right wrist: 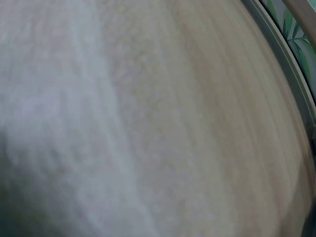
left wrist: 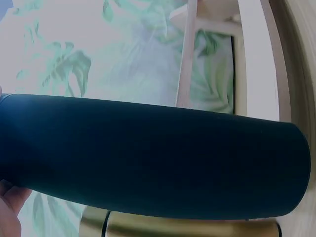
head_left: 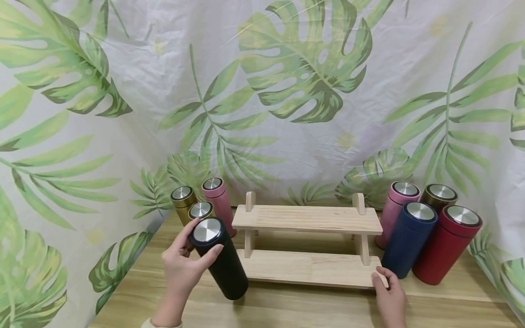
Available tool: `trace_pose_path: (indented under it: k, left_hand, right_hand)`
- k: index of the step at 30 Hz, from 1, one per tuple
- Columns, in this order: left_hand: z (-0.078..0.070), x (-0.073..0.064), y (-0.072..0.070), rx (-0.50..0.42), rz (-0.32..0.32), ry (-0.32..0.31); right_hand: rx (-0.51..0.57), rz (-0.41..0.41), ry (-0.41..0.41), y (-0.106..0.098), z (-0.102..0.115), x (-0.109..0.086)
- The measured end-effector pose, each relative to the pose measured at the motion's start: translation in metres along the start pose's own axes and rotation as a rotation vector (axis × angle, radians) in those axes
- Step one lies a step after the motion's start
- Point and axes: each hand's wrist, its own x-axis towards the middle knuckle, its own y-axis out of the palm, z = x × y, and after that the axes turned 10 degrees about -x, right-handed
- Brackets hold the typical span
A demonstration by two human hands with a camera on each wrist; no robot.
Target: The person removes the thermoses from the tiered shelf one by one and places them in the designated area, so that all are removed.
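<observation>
My left hand [head_left: 184,264] grips a black thermos bottle [head_left: 225,264] near its silver-topped lid, thumb on the near side. In the left wrist view the dark bottle body [left wrist: 158,158] spans the frame, with fingertips just visible at the left edge. The bottle leans in front of the left end of a two-tier wooden shelf [head_left: 307,269]; whether its base touches the table I cannot tell. At the shelf's lower right corner, my right hand [head_left: 391,296] holds the board's end between thumb and fingers. Only a blurred wood surface [right wrist: 207,118] fills most of the right wrist view.
Behind the black bottle stand two gold bottles [head_left: 182,205] and a pink bottle [head_left: 219,200]. Right of the shelf are a pink bottle [head_left: 395,209], a bronze-brown bottle [head_left: 439,196], a blue bottle [head_left: 408,246] and a red bottle [head_left: 447,250]. A leaf-print curtain [head_left: 295,150] hangs behind the table [head_left: 311,310].
</observation>
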Motion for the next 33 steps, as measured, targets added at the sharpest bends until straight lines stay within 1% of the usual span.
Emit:
trace_pose_path:
  k: [1,5,9,12,14,15,20,24,27,30,33]
  left_hand:
    - [0.0,0.0,-0.004,0.002,-0.019,-0.001]
    - [0.003,0.001,-0.019,0.057,-0.086,-0.032]
    - [0.01,0.002,-0.032,0.119,-0.14,-0.035]
    - [0.016,0.003,-0.041,0.17,-0.194,-0.041]
    - [0.02,0.003,-0.045,0.216,-0.236,-0.066]
    - [0.022,0.004,-0.047,0.234,-0.253,-0.088]
    - [0.031,0.005,-0.054,0.279,-0.309,-0.21]
    - [0.042,0.004,-0.058,0.305,-0.345,-0.284]
    - [0.052,0.002,-0.058,0.305,-0.361,-0.316]
    - [0.062,0.001,-0.056,0.293,-0.378,-0.329]
    - [0.072,0.001,-0.056,0.291,-0.404,-0.345]
  right_hand:
    - [-0.002,-0.004,0.002,0.0,0.0,0.0]
    - [-0.003,-0.001,-0.006,0.0,0.0,0.0]
    - [0.005,0.008,-0.009,0.0,-0.001,-0.001]
    - [0.015,0.006,-0.007,0.0,-0.001,-0.002]
    - [0.023,0.004,-0.007,0.0,-0.001,-0.003]
    - [0.026,0.005,-0.006,0.0,-0.001,-0.003]
    - [0.043,0.01,0.0,0.001,-0.002,-0.003]
    - [0.034,0.007,0.001,0.001,-0.002,-0.002]
    - [0.019,0.012,0.005,0.001,-0.002,0.0]
    - [0.011,0.017,0.004,0.0,-0.002,0.0]
    - [0.001,-0.009,-0.003,0.002,0.0,0.0]
